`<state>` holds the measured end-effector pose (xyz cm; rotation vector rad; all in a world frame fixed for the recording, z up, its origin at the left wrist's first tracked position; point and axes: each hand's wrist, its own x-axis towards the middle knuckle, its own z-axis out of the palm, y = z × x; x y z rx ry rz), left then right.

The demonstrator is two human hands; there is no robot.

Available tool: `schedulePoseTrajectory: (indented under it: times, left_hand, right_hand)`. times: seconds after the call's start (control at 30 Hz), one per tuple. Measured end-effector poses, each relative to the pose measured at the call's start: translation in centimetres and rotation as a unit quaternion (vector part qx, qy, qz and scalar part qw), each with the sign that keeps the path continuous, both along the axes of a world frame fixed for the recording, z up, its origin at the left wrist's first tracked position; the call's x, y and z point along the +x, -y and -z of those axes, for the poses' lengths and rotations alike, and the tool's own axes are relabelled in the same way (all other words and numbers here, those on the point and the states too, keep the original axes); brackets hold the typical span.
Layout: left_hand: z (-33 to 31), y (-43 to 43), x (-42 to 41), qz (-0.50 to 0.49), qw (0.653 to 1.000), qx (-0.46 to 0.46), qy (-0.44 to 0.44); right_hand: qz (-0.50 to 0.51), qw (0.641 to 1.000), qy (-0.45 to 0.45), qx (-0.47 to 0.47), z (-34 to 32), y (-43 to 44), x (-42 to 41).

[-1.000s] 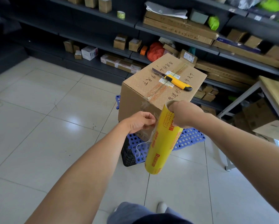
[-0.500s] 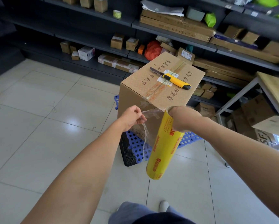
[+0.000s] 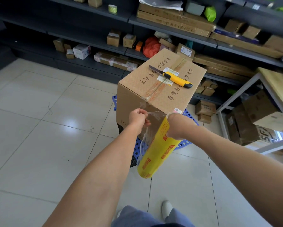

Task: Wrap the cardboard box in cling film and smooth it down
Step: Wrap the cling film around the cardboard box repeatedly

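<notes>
**Box** (image 3: 155, 94): brown carton, top seam taped, handwriting on the lid. It stands on a blue perforated stand (image 3: 186, 144), just ahead of both hands. No film shows on it.

**Roll** (image 3: 155, 151): yellow and printed, held tilted before the box's near corner, with its lower end hanging free.

**Right hand** (image 3: 178, 126): fingers curled round the roll's top end. The thumb is hidden, so how it sits cannot be told.

**Left hand** (image 3: 138, 117): closed in a pinch on the film's loose edge, just left of the roll.

**Film** (image 3: 154, 116): a short clear sheet stretched from the pinch to the roll, wrinkled and gathering below the fingers. Whether it touches the box face is unclear, since clear film barely shows against the cardboard.

**Knife** (image 3: 176, 77): yellow utility knife with the blade out, lying loose on the lid.

**Risks, as judged:**
- Held at one point, the film may rope up and cling to itself rather than lie flat.
- A one-handed hold at the roll's top gives uneven tension, which would cause creases.
- A hard pull could shift the box on its stand.
- A pass over the lid could trap the knife, knock it off, or slit the film on the blade.
</notes>
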<state>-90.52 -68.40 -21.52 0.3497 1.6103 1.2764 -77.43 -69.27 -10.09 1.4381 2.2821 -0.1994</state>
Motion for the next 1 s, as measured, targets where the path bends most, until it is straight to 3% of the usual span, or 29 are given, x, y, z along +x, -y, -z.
schedulePoseTrajectory:
  times: [0.1,0.37,0.57,0.73,1.0]
  left_hand:
    - [0.2,-1.2,1.1,-0.022,0.995,0.000,0.093]
    - [0.3,-2.0,1.8,-0.064,0.976,0.027,0.205]
    - [0.9,-1.4,1.0,-0.048,0.983,0.048,0.173]
    - [1.2,-1.2,1.1,0.063,0.983,0.042,0.169]
    - [2.0,-0.8,1.0,0.111,0.985,0.028,0.127]
  right_hand:
    - [0.004,1.000,0.005,-0.009,0.2,-0.3,-0.3]
    - [-0.019,0.999,0.014,-0.048,-0.7,-0.8,-1.0]
    - [-0.020,0.997,0.028,-0.068,-1.1,-0.9,-1.6]
    - [-0.018,0.998,0.027,-0.059,-1.2,-0.8,-1.5]
    - [-0.019,0.997,0.029,-0.064,-1.3,-0.4,-1.5]
